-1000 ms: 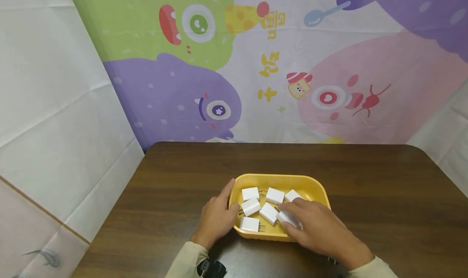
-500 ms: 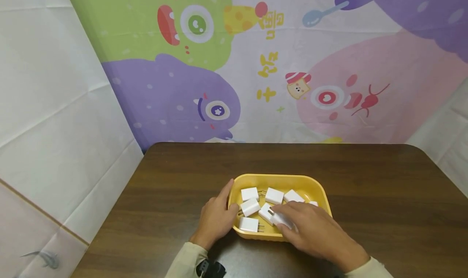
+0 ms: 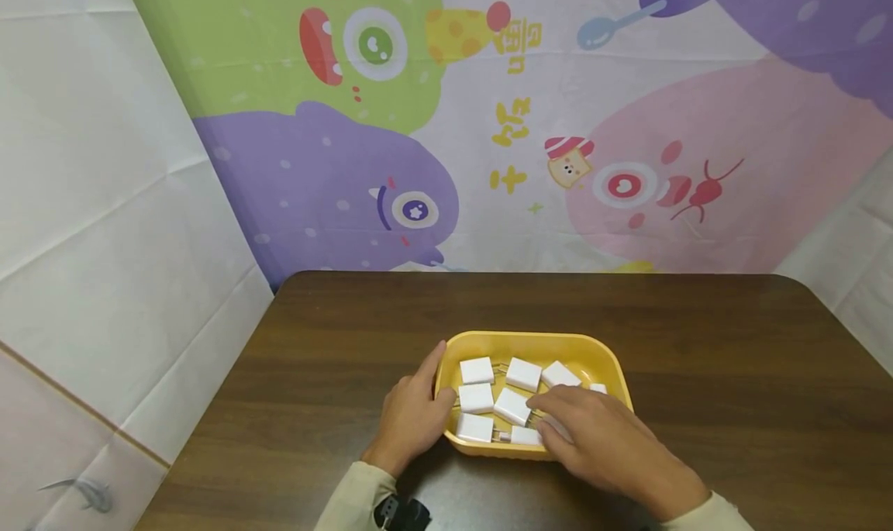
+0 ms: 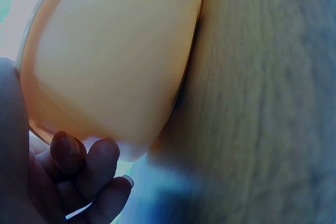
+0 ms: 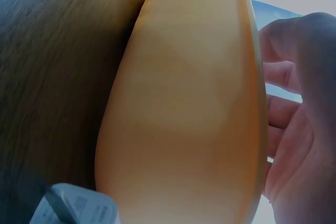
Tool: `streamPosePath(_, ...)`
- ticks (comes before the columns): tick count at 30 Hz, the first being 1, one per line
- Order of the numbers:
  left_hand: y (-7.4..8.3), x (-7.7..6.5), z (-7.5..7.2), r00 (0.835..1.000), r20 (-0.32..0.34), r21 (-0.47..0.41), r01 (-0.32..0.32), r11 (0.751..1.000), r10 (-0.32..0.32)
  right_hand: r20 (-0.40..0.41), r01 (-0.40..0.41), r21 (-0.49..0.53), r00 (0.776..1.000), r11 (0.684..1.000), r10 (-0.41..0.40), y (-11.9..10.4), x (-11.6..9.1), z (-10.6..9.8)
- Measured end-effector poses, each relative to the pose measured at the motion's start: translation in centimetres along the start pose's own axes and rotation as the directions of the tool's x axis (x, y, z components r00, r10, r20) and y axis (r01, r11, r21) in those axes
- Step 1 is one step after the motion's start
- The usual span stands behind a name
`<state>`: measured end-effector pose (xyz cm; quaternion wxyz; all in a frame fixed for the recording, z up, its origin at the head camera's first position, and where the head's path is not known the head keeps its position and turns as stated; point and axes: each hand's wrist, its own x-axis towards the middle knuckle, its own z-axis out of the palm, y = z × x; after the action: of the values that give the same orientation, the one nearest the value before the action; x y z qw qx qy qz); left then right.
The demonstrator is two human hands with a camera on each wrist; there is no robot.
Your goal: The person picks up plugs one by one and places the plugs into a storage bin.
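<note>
A yellow tray (image 3: 537, 341) holds several white plug-in chargers with metal prongs. My left hand (image 3: 417, 411) grips its left rim, thumb over the edge; in the left wrist view curled fingers (image 4: 100, 161) lie against its outside. Over the tray's right half reaches my right hand (image 3: 600, 430), its index fingertip right at the corner of a tilted charger (image 3: 512, 407). Just left of its thumb, another charger (image 3: 525, 436) lies by the front wall, prongs toward the front-left charger (image 3: 475, 428). The right hand hides part of the tray's right side. Loosely bent fingers (image 5: 283, 114) show beyond the rim.
The tray stands on a dark brown wooden table (image 3: 314, 345). A patterned cloth (image 3: 516, 221) hangs behind it. In the right wrist view a white charger (image 5: 84, 205) with printed marks lies on the table beside the tray. A black strap (image 3: 403, 513) circles the left wrist.
The charger pinched in the right hand has come down by the front wall, and that hand has shifted slightly right. The middle-left charger has turned straighter. The left hand keeps its place.
</note>
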<state>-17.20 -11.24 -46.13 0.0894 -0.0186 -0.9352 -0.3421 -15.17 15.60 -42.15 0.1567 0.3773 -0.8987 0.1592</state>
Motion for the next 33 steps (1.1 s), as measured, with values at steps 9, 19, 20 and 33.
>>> streamPosePath(9,0.2,0.0,0.0,1.0,0.0,-0.003,0.004,1.0,-0.004,-0.054,-0.018,-0.017,0.998,1.0,0.017,0.3,-0.5,-1.0)
streamPosePath(19,0.1,0.0,0.1,1.0,-0.004,-0.005,0.003,1.0,-0.003,-0.108,-0.097,-0.025,0.99,0.995,0.093,0.8,-2.0,-2.7)
streamPosePath(20,0.1,0.0,0.1,1.0,-0.005,-0.006,0.003,1.0,-0.003,-0.11,-0.101,-0.025,0.989,0.995,0.098,0.9,-2.3,-2.8)
streamPosePath(33,0.2,0.0,0.1,1.0,0.005,-0.001,0.018,1.0,-0.018,-0.217,-0.167,-0.092,0.965,0.982,0.144,2.8,-6.0,-4.3)
